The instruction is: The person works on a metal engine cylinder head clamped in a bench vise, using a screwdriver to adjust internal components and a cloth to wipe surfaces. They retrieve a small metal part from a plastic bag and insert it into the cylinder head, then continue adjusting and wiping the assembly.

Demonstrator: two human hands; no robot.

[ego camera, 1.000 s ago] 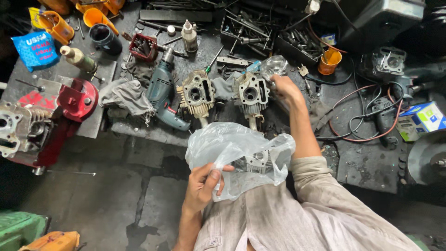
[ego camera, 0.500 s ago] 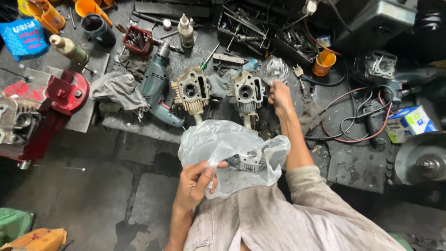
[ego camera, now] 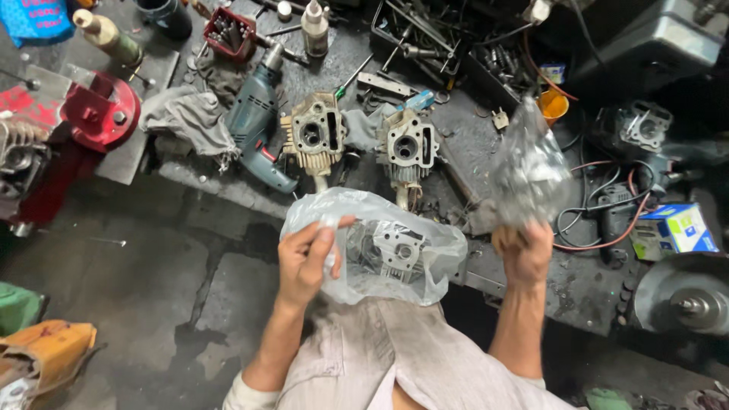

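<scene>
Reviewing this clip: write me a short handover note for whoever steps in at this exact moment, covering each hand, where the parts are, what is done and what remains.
Left hand: pinches the rim of the clear plastic bag held in front of the chest; a grey metal engine part sits inside it.
Right hand: grips a second, crumpled clear bag with small parts, raised above the cluttered dark workbench.
On the bench: two bare metal cylinder heads, beside a blue-green electric drill.
Done: one part bagged. Left: both heads lie unbagged.

Glossy clear plastic bag (crinkled) holds a matt grey metal engine part.
</scene>
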